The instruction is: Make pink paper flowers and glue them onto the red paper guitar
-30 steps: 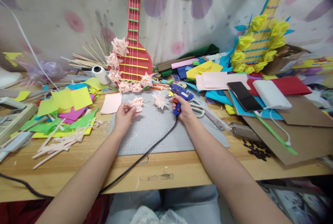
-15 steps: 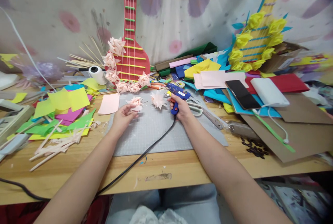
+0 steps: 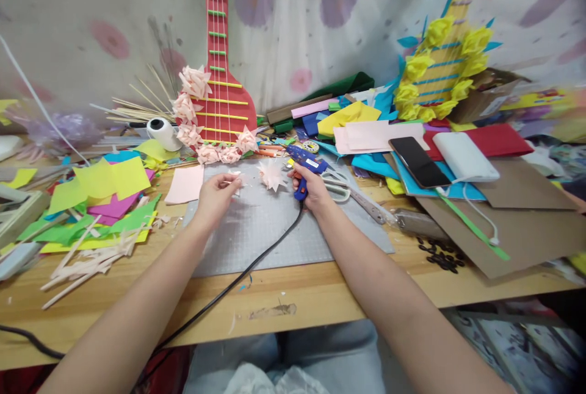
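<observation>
My left hand point(image 3: 216, 197) is closed in a pinch over the left part of the grey cutting mat point(image 3: 270, 238). Between its fingertips is a pale pink paper flower point(image 3: 235, 174), mostly hidden behind the fingers. My right hand point(image 3: 314, 186) wraps round the handle of a blue hot glue gun point(image 3: 306, 159), its nozzle pointing up and left. Between the two hands, a pointed pink paper flower point(image 3: 271, 174) rests on the mat. Behind the mat stands a red paper guitar point(image 3: 224, 107) with pink flowers along its left and lower edge.
The glue gun's black cord point(image 3: 238, 278) crosses the mat and table edge. Scissors point(image 3: 337, 188) lie beside my right hand. Coloured paper point(image 3: 107, 186) and pink scraps cover the left. Rightward are a phone point(image 3: 417, 161), a white power bank point(image 3: 466, 156) and a yellow-flowered guitar point(image 3: 437, 80).
My left hand has turned, so the flower that showed above its fingers is now mostly hidden. The whole view has shifted slightly; the right hand still grips the glue gun.
</observation>
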### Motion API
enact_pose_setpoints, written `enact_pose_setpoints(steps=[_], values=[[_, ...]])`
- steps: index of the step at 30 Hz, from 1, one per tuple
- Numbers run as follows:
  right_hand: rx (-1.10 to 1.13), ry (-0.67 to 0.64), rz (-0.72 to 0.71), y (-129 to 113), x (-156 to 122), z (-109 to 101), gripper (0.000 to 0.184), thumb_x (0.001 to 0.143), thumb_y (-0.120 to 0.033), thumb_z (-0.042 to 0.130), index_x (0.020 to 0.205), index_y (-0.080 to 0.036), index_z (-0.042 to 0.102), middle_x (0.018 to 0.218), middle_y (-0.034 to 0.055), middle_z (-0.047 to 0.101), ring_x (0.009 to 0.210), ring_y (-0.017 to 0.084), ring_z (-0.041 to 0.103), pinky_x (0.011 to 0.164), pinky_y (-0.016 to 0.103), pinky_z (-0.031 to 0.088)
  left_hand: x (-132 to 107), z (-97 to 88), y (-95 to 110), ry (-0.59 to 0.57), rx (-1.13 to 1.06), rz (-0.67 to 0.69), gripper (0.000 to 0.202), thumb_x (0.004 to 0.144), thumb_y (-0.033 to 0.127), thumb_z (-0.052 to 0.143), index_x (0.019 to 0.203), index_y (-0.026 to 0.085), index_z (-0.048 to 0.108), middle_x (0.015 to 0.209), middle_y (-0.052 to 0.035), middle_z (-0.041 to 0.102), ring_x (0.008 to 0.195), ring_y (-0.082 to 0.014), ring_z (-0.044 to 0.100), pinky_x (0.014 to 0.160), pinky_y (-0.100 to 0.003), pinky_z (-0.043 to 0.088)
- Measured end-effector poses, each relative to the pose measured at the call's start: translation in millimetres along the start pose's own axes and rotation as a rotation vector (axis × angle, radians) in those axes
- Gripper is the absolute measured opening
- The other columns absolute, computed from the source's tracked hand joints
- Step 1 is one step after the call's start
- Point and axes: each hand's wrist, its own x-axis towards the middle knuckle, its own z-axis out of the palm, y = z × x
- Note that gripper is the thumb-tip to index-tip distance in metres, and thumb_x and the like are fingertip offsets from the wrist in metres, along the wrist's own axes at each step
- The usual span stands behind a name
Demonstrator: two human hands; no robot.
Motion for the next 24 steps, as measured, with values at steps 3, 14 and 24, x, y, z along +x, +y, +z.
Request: enact_pose_setpoints(steps=[3,14,24], values=[[0.009,0.004,-0.011,1.1,1.8,-0.5,0.021,0.065,-0.032,0.069,0.058,-0.014,0.059,0.053,-0.0018,0.057,0.040,0.003,0.041,0.034,0.016,0.033,6.3,12.0,23.7,-0.130,0.007,-0.091,0.025,0.054,0.033,0.074,0.066,0.015,0.063,0.055,0.0000,0.055,0.047,-0.0093,0.047,0.038,-0.019,0.034],[0.034,-0.003,0.004,0.6,3.1,0.1,0.022,0.065,-0.032,0.070,0.057,-0.014,0.060,0.046,-0.0031,0.053,0.037,0.003,0.040,0.035,0.015,0.033,34.8,44.9,52.1,-0.191,0.241,-0.346,0.045,0.059,0.009,0.072,0.096,0.018,0.049,0.054,0.0066,0.046,0.045,-0.0066,0.039,0.043,-0.020,0.022],[-0.002,-0.024,0.006,1.1,2.6,-0.2,0.023,0.067,-0.033,0.067,0.058,-0.014,0.059,0.041,-0.0037,0.049,0.036,0.004,0.039,0.035,0.016,0.032,40.7,54.9,45.7,-0.172,0.380,-0.308,0.053,0.060,0.016,0.074,0.107,0.014,0.047,0.073,-0.0021,0.059,0.058,-0.0112,0.050,0.049,-0.022,0.027]])
